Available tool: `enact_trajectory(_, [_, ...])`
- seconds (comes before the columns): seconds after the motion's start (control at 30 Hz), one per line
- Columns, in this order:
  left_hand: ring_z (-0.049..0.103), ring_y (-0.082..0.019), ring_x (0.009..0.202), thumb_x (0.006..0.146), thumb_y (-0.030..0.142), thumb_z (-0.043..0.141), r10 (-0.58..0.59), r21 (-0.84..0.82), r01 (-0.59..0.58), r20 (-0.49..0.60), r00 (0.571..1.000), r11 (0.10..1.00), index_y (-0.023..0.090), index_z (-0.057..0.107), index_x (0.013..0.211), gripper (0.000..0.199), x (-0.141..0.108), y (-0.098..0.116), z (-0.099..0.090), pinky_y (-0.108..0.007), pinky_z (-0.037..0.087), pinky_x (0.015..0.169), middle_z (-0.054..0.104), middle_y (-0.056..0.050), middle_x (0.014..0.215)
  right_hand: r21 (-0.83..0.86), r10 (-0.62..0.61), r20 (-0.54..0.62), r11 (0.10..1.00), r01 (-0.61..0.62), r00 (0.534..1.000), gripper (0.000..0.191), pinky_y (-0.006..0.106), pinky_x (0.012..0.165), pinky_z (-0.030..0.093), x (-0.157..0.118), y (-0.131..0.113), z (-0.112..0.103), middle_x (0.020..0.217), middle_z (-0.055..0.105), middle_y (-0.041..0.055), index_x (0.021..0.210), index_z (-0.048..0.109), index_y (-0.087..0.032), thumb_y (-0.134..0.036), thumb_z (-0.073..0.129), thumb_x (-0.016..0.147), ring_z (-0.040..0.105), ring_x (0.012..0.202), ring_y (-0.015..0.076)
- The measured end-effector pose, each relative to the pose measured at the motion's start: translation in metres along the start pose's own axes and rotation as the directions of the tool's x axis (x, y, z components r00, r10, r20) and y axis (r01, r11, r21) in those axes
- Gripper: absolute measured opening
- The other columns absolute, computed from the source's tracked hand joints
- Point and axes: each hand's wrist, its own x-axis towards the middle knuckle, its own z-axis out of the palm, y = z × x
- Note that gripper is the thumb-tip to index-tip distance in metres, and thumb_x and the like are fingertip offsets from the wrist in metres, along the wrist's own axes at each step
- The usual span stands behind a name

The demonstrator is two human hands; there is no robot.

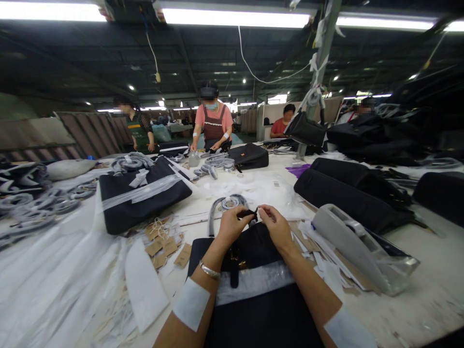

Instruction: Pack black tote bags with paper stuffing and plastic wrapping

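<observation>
Nearest the viewer, a black bag (253, 299) lies flat on the counter (416, 270), a strip of clear film across its middle. Left hand (232, 223) and right hand (276, 223) meet above its far edge, fingertips pinched on the two ends of a small black strap piece (250, 212); both hands are closed narrowly on it. Judged from this view, the fitting is under way: the piece appears not yet settled on the bag. Card tags (163, 244) lie to the left, a grey tape dispenser (358, 246) to the right, a coiled grey strap (226, 203) just beyond. Other workers stand at the far side.
</observation>
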Motion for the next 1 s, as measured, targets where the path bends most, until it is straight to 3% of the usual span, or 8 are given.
enact_trajectory(0.2, [0.057,-0.015,0.06,0.071,0.031,0.077,-0.045,-0.072,0.044,-0.015,0.999,0.996,0.018,0.069,0.068,0.016,-0.001,0.007,-0.001,-0.025,0.041,0.059,0.064,0.001,0.061,-0.175,-0.019,-0.024,0.984,0.014,1.0,0.033,0.033,0.073,0.048,0.002,0.006,-0.002,0.079,0.071,0.0049,0.081,0.065,-0.02,-0.053,0.059,0.082,0.064,0.075,0.0218])
enact_trajectory(0.33, [0.059,-0.014,0.065,0.077,0.04,0.072,-0.089,-0.293,0.077,-0.029,0.996,0.953,0.016,0.064,0.073,0.026,0.001,0.01,-0.01,-0.025,0.046,0.064,0.063,0.0,0.067,-0.316,0.025,-0.083,0.947,-0.05,0.996,0.028,0.032,0.067,0.046,0.005,0.015,-0.003,0.07,0.068,0.0031,0.076,0.064,-0.022,-0.049,0.058,0.081,0.063,0.068,0.0217])
enact_trajectory(0.43, [0.061,-0.013,0.071,0.079,0.043,0.071,-0.107,-0.453,0.092,-0.006,0.994,0.887,0.016,0.062,0.079,0.028,0.001,0.011,-0.014,-0.026,0.05,0.071,0.064,-0.001,0.074,-0.406,0.043,-0.052,0.912,-0.061,0.998,0.024,0.032,0.064,0.045,0.006,0.019,-0.002,0.071,0.068,0.0024,0.076,0.064,-0.023,-0.045,0.056,0.082,0.063,0.067,0.0213])
enact_trajectory(0.6, [0.06,-0.013,0.074,0.077,0.041,0.074,-0.13,-0.581,0.145,0.067,0.989,0.801,0.015,0.063,0.082,0.029,0.0,0.014,-0.013,-0.027,0.052,0.071,0.063,-0.002,0.079,-0.294,-0.038,-0.095,0.956,0.009,0.995,0.028,0.03,0.064,0.046,0.002,0.011,-0.003,0.082,0.068,0.0015,0.1,0.061,-0.022,-0.042,0.061,0.081,0.062,0.064,0.0177])
enact_trajectory(0.7, [0.061,-0.014,0.079,0.08,0.037,0.069,-0.153,-0.646,0.147,0.047,0.987,0.749,0.016,0.062,0.086,0.023,0.001,0.015,-0.013,-0.027,0.054,0.072,0.062,-0.002,0.085,-0.183,-0.079,-0.124,0.982,0.055,0.989,0.03,0.028,0.061,0.046,-0.004,0.0,-0.004,0.07,0.065,0.0002,0.084,0.062,-0.021,-0.049,0.056,0.088,0.059,0.058,0.0161])
enact_trajectory(0.8, [0.062,-0.014,0.078,0.077,0.031,0.069,-0.169,-0.681,0.18,0.084,0.982,0.71,0.017,0.06,0.083,0.017,0.001,0.017,-0.016,-0.027,0.055,0.072,0.062,-0.001,0.083,-0.019,0.053,0.154,0.999,-0.051,0.987,0.049,0.027,0.048,0.042,-0.01,-0.008,-0.002,0.053,0.058,-0.0008,0.069,0.064,-0.02,-0.061,0.049,0.09,0.052,0.042,0.0139])
enact_trajectory(0.9, [0.062,-0.012,0.073,0.074,0.026,0.068,-0.168,-0.68,0.243,0.175,0.97,0.691,0.018,0.059,0.077,0.012,0.0,0.018,-0.019,-0.025,0.055,0.069,0.062,0.001,0.079,0.217,0.153,0.468,0.935,-0.281,0.87,0.055,0.028,0.051,0.05,-0.012,-0.012,0.002,0.069,0.069,0.0056,0.084,0.071,-0.018,-0.069,0.052,0.084,0.064,0.053,0.0178])
enact_trajectory(1.0, [0.065,-0.015,0.069,0.067,0.022,0.072,-0.134,-0.62,0.346,0.363,0.922,0.705,0.015,0.06,0.068,0.014,-0.004,0.019,-0.017,-0.027,0.055,0.064,0.065,-0.003,0.078,0.411,0.14,0.524,0.823,-0.393,0.84,0.062,0.036,0.067,0.057,-0.01,-0.013,0.002,0.091,0.074,0.0117,0.101,0.073,-0.017,-0.073,0.05,0.083,0.071,0.077,0.0244])
